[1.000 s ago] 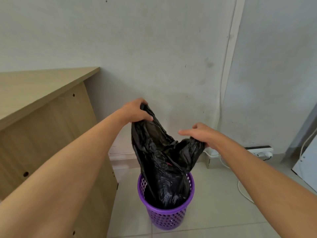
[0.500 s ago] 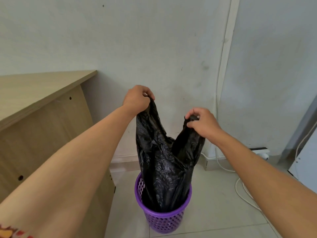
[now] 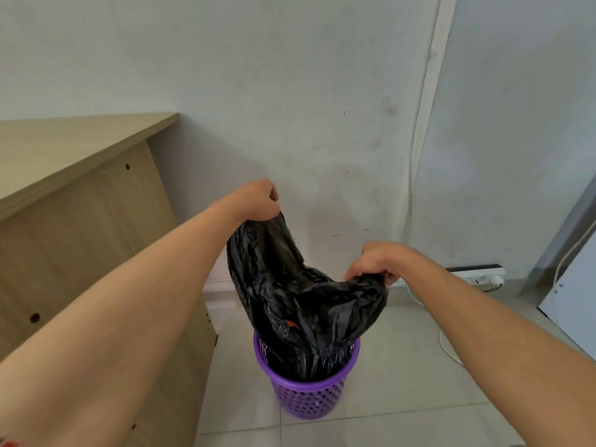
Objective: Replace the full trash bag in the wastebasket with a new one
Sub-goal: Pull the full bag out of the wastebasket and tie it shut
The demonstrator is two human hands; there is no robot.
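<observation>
Well, trash bag [image 3: 300, 295]: black, crinkled, its lower part down inside the wastebasket, its top pulled up above the rim.
Wastebasket [image 3: 308, 393]: purple, perforated, standing on the tiled floor [image 3: 403, 375].
Left hand [image 3: 258, 201]: above the wastebasket to its left, fingers curled tight round the bag's upper edge.
Right hand [image 3: 375, 264]: above the wastebasket to its right, lower than the left, fingers curled, pinching the bag's other edge.
Desk [image 3: 74, 195]: wooden, left of the wastebasket.
Power strip [image 3: 477, 274]: right of the wastebasket, at the wall's foot.
</observation>
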